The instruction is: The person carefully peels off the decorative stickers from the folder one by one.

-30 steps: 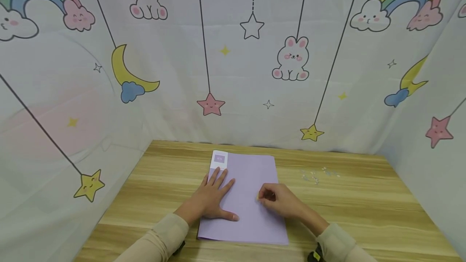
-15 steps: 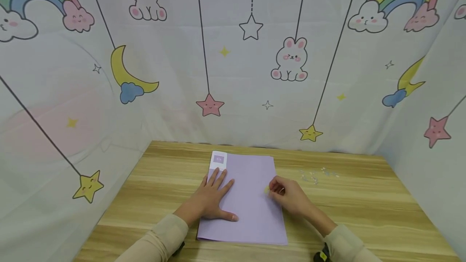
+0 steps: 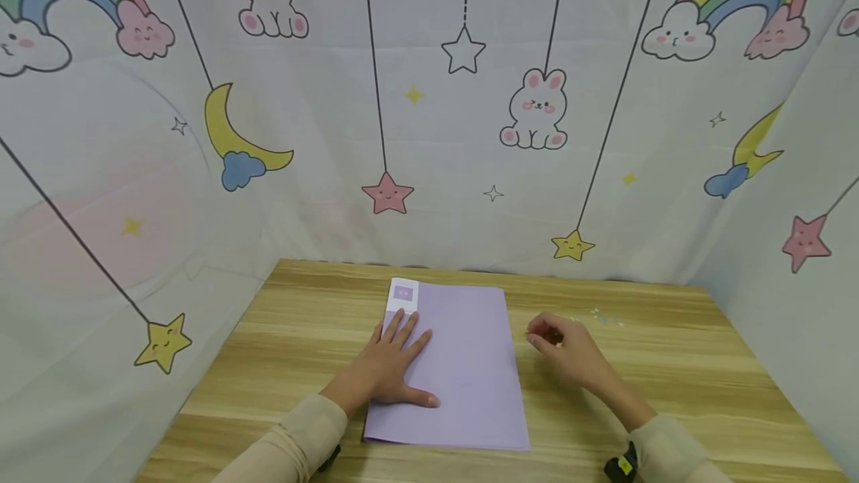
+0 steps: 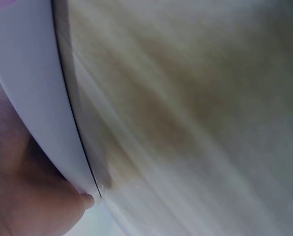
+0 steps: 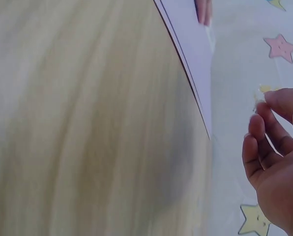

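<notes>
A light purple folder (image 3: 463, 364) lies flat on the wooden table, with a white label (image 3: 404, 297) at its upper left corner. My left hand (image 3: 394, 371) rests spread on the folder's left side, fingers straight and thumb out. In the left wrist view, part of that hand (image 4: 33, 196) shows beside the folder's edge (image 4: 38, 83). Just right of the folder, my right hand (image 3: 567, 349) is over the table. Its thumb and forefinger pinch a small, thin yellow piece (image 5: 265, 88), seen in the right wrist view; it looks like a sticker.
Several tiny clear, white and bluish bits (image 3: 597, 315) lie on the table (image 3: 671, 379) behind the right hand. A white cloth (image 3: 322, 133) printed with stars, bunnies and rainbows hangs along the back and both sides.
My right hand has moved off the folder to the right, over the bare table near the tiny bits, still pinching the yellow piece. My left hand has stayed in place.
</notes>
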A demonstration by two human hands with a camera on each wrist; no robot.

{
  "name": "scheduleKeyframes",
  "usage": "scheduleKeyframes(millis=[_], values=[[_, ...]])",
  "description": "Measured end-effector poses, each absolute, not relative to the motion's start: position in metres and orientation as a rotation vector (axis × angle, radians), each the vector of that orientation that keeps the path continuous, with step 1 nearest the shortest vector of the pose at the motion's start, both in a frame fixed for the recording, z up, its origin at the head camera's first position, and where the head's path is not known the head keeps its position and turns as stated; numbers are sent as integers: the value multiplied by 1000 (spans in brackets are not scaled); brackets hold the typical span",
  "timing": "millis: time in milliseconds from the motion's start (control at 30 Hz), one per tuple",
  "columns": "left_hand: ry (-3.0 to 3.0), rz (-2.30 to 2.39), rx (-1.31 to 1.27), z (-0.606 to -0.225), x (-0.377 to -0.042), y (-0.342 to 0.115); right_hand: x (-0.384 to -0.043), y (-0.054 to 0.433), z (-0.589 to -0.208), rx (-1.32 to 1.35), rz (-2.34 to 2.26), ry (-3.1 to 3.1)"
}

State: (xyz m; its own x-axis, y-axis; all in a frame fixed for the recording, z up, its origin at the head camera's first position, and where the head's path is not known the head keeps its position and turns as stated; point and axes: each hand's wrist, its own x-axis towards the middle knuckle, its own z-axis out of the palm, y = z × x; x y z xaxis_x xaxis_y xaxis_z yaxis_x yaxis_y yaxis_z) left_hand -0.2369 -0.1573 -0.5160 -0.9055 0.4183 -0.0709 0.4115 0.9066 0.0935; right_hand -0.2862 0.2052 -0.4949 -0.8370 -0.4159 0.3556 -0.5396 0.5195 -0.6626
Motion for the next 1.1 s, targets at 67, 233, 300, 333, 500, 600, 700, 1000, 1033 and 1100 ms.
scheduleKeyframes(millis=[67, 233, 300, 333, 500, 600, 700, 1000, 1033, 1100], values=[[2974, 120, 652, -517, -238, -157, -289, 215, -492, 816, 1207, -2625], [2979, 124, 656, -527, -242, -159, -294, 242, -487, 756, 1151, -2653], [2984, 123, 652, -525, -241, -158, -296, 253, -485, 717, 1127, -2654], [2984, 122, 650, -524, -241, -158, -297, 259, -484, 700, 1114, -2654], [2983, 114, 644, -523, -241, -159, -301, 284, -481, 608, 1096, -2641], [2983, 128, 648, -523, -241, -159, -305, 294, -483, 540, 1080, -2631], [2972, 135, 648, -520, -239, -159, -308, 301, -486, 479, 1051, -2629], [2971, 125, 643, -518, -237, -158, -314, 317, -497, 406, 1007, -2635], [2972, 119, 641, -519, -237, -158, -315, 319, -498, 401, 1005, -2634], [2976, 117, 643, -519, -237, -158, -317, 323, -503, 397, 1011, -2634]])
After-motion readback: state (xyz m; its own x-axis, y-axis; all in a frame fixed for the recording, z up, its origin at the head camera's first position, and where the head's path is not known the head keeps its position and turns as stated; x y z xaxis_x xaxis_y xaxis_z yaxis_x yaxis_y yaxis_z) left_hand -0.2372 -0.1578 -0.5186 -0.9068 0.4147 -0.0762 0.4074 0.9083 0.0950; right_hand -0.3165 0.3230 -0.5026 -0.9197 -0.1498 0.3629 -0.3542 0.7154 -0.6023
